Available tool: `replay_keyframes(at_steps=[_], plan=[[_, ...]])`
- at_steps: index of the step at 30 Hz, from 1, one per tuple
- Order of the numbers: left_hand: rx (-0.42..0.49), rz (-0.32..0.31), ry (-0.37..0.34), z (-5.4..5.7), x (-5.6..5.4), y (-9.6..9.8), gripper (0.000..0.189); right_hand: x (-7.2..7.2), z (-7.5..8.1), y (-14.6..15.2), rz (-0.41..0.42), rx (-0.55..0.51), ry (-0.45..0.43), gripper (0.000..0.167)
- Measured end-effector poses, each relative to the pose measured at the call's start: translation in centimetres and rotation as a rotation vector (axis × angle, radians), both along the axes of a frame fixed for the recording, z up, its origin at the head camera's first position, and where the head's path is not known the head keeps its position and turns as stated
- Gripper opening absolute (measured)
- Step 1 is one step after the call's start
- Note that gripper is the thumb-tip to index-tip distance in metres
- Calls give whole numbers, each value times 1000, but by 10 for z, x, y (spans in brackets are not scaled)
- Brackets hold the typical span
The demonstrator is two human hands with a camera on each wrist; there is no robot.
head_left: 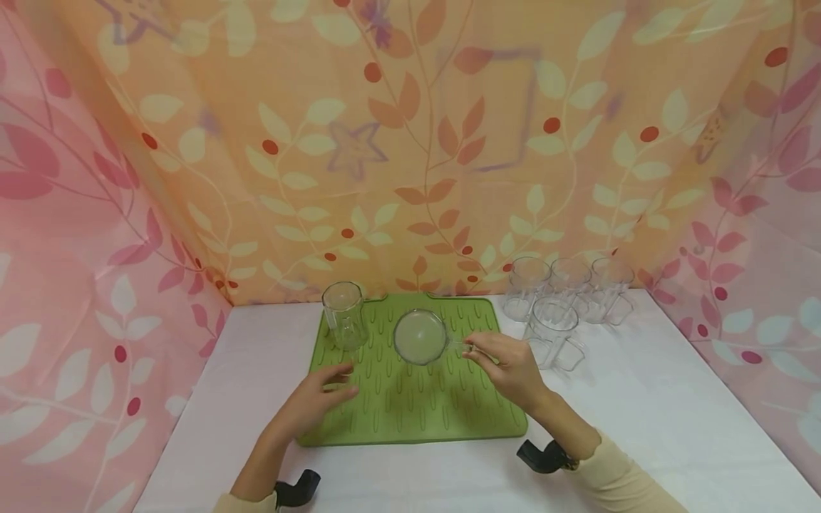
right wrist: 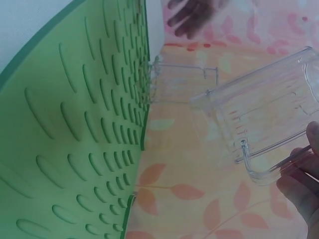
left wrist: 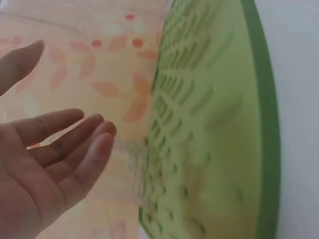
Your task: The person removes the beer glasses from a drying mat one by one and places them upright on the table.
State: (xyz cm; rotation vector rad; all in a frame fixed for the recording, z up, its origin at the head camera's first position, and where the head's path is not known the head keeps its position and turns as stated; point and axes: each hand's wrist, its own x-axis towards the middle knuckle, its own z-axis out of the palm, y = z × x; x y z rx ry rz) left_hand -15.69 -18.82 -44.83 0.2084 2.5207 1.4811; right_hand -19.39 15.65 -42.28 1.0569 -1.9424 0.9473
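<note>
My right hand (head_left: 509, 367) pinches the handle of a clear glass mug (head_left: 420, 337), held above the green ridged mat (head_left: 385, 420). In the right wrist view the fingers (right wrist: 299, 189) curl at the handle, and the raised mug (right wrist: 269, 107) is apart from the mat's surface. My left hand (head_left: 314, 399) hovers over the mat's left side, fingers loosely spread and holding nothing; the left wrist view shows its palm (left wrist: 55, 174) bare. Another glass mug (head_left: 345, 317) stands at the mat's back left corner, just beyond the left hand.
Several more clear glass mugs (head_left: 554, 324) stand grouped on the white table (head_left: 641, 399), right of the mat. Patterned cloth (head_left: 430, 142) hangs behind the table and along both sides. Each wrist wears a black mount (head_left: 541, 456).
</note>
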Motion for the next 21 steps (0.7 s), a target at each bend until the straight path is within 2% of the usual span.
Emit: replay_keyframes(at_steps=[2, 7, 10, 21], plan=[[47, -6, -10, 4, -2, 6, 56, 1, 0, -1, 8, 8, 12, 11], [143, -4, -30, 16, -7, 22, 53, 3, 2, -4, 1, 38, 48, 31], [193, -29, -36, 22, -12, 30, 53, 5, 4, -6, -3, 52, 76, 33], [337, -95, -123, 28, -30, 43, 63, 4, 5, -5, 11, 92, 245, 29]])
